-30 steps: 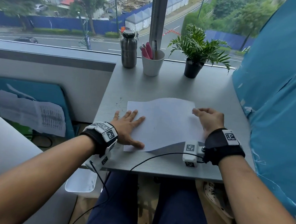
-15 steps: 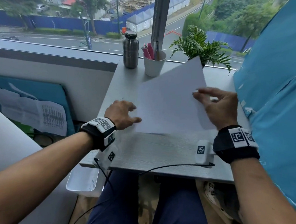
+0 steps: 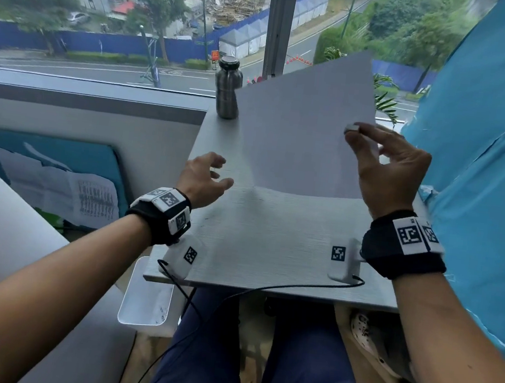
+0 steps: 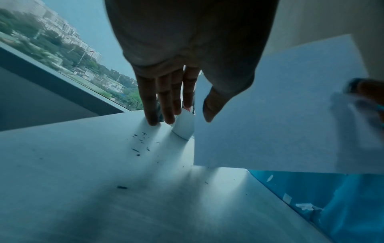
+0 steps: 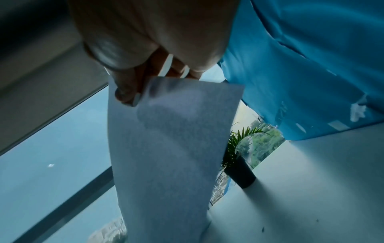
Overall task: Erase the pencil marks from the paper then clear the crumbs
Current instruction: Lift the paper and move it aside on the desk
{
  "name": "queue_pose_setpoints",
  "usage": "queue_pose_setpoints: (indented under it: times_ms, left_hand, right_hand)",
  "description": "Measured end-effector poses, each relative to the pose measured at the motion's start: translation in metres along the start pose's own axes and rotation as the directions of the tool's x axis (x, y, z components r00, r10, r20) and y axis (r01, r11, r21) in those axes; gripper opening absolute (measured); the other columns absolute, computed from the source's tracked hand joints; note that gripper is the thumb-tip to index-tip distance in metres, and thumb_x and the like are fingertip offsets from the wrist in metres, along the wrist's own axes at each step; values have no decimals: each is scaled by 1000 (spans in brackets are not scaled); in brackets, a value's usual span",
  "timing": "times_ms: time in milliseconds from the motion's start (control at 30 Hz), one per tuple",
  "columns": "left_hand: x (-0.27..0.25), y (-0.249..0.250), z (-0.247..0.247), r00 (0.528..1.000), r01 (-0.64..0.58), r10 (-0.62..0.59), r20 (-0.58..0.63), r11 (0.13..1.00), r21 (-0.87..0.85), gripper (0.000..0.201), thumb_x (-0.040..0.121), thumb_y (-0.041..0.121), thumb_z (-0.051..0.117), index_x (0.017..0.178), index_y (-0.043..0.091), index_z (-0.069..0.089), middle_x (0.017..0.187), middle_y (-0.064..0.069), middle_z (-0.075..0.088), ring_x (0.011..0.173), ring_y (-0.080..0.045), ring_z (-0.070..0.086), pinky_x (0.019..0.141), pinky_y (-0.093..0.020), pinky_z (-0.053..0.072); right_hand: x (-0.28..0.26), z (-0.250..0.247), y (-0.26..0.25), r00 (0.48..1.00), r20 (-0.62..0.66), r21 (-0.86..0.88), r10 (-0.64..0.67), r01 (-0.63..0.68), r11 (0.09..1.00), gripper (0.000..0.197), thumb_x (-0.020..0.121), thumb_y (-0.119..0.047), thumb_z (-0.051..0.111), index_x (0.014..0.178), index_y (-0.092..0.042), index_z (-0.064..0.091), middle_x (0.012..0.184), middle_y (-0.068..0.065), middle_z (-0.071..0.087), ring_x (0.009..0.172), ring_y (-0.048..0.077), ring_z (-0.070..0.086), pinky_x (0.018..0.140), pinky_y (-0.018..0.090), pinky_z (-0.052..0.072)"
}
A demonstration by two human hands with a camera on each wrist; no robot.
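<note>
The right hand (image 3: 387, 171), center-right of the head view, is pinching the paper (image 3: 301, 128) at its right edge and holding it tilted up off the desk (image 3: 271, 240); a small pale block at its fingertips may be the eraser, can't tell for sure. The left hand (image 3: 204, 180), left of center, is hovering over the desk w/ fingers loosely curled, gripping nothing. In the left wrist view, dark crumbs (image 4: 141, 144) are lying scattered on the desk just below the fingers (image 4: 164, 98). The sheet is looking clean, so erasing is probably done & crumb-clearing is in hand. Next move is likely calling for a flat left-hand sweep toward the desk edge w/o smearing. A bottle (image 3: 227, 92) is standing beyond, top center.
</note>
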State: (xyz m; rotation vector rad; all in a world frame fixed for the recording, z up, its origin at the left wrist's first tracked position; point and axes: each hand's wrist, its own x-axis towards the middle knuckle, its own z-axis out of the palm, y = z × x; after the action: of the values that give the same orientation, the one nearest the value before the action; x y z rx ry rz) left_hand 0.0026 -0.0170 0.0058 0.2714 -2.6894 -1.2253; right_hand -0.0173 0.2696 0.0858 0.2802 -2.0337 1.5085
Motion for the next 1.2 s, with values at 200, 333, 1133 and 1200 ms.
queue_pose_setpoints:
  times_ms: [200,333,1133,1200]
  left_hand:
    - [10,4,-8,996,92,-90,27,992,-84,80,80,35,80,146,19,38,148,-3,45,128,-17,50,103,-42,48]
    - [17,16,-4,995,55,-52,83,998,-39,84,79,38,81,147,18,36,149,-8,44,133,-20,46,106,-43,44]
    - [20,143,241,461,-784,136,877,524,331,82,96,61,39,158,22,0,165,1,-9,152,-23,-7,121,-48,1]
    - [33,130,237,480,-765,131,868,547,340,79,97,63,32,157,27,-3,164,5,-12,151,-20,-8,121,-50,-1]
  right_hand:
    - [8,-10,-6,997,-80,98,-4,12,995,21,81,-33,78,96,-19,79,94,-4,76,93,11,71,74,29,51]
    - [16,-20,-7,976,-217,109,31,-7,994,22,81,-31,77,97,-17,79,96,-3,76,92,4,69,65,18,50]
    - [36,-60,91,902,-376,-449,-211,22,893,21,86,-24,71,95,-6,77,98,17,62,84,25,65,86,0,37]
    - [33,-62,99,914,-346,-476,-213,25,879,19,85,-21,72,93,-5,77,97,18,61,82,25,65,85,-3,34]
